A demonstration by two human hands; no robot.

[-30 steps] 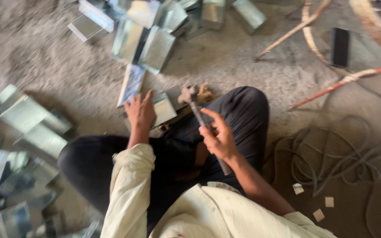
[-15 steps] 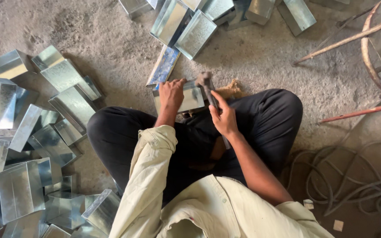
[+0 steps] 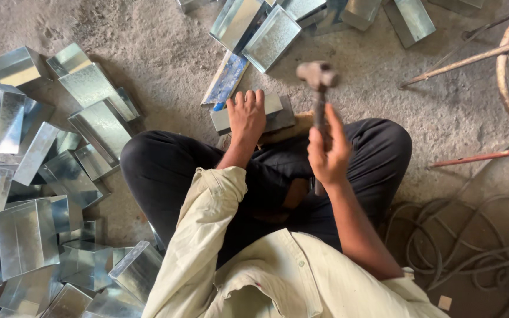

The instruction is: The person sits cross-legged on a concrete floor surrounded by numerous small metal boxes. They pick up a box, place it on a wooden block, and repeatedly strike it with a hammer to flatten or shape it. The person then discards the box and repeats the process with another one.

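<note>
The hammer (image 3: 318, 75) is gripped in the closed right hand (image 3: 327, 154); the sheet-metal piece (image 3: 247, 112) is pressed flat under the open left hand (image 3: 246, 118), whose fingers are best kept clear of the strike.

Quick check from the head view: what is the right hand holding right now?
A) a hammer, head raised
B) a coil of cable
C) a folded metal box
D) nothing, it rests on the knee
A: the right hand grips the hammer by its handle with the head lifted above the metal piece, which the left hand presses flat.
</note>
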